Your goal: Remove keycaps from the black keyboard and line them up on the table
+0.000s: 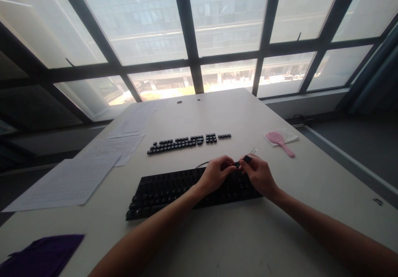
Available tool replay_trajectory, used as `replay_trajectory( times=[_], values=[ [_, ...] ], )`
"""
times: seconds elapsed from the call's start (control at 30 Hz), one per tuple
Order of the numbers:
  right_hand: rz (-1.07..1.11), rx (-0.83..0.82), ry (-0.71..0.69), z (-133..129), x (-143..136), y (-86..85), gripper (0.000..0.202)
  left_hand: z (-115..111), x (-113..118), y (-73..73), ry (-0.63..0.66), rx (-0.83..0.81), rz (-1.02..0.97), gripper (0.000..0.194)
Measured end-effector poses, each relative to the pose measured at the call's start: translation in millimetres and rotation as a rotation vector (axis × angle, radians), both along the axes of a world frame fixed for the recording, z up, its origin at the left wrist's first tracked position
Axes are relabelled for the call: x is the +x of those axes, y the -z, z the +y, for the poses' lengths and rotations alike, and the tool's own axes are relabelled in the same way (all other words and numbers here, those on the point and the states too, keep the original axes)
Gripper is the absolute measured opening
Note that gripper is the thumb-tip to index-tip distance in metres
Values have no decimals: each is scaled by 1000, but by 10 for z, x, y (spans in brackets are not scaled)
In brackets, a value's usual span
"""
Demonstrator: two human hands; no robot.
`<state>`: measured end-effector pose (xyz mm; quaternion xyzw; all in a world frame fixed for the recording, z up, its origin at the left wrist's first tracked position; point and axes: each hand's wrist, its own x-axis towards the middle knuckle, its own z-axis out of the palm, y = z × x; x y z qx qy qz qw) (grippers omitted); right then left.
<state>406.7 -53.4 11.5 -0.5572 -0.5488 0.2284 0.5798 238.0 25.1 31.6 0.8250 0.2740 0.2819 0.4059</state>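
Observation:
A black keyboard (168, 188) lies across the white table, many of its key places without caps. Over its right part, my left hand (217, 171) is closed, fingertips pinched on something too small to make out. Close beside it, my right hand (256, 173) holds a small black keycap (247, 158) between thumb and finger. A thin wire tool (255, 150) sticks out above the right hand; its lower end is hidden. Beyond the keyboard, removed keycaps (175, 144) stand in rows, with smaller groups (210, 138) to their right.
A pink hairbrush (281, 141) lies on a clear plastic bag at the right. Paper sheets (68, 181) cover the left side of the table (217, 113). Purple cloth (46, 254) is at the near left, and a small dark item (378, 201) at the far right.

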Motion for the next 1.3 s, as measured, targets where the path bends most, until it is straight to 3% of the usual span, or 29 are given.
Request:
replay_trajectory(
  times=[0.13, 0.27, 0.6, 0.8, 0.93, 1.03, 1.3],
  values=[
    [-116, 11, -104, -53, -40, -56, 16, -19, 12, -74, -24, -139, -68, 26],
    [53, -129, -122, -59, -55, -82, 22, -54, 19, -80, -50, -197, -106, 26],
    [300, -198, -90, -27, -46, -84, 33, -112, 12, -103, -103, 194, -96, 10],
    [335, -165, -117, -28, -43, -84, 31, -118, 3, -98, -78, 243, -108, 22],
    [334, -150, -118, -23, -45, -73, 31, -124, 8, -80, -138, 289, -72, 7],
    [322, -152, -115, -22, -51, -73, 30, -129, 12, -70, -192, 261, -57, 13],
    [250, -167, -120, -17, -26, -65, 25, -43, -38, -145, -30, 258, 41, 11]
  ],
)
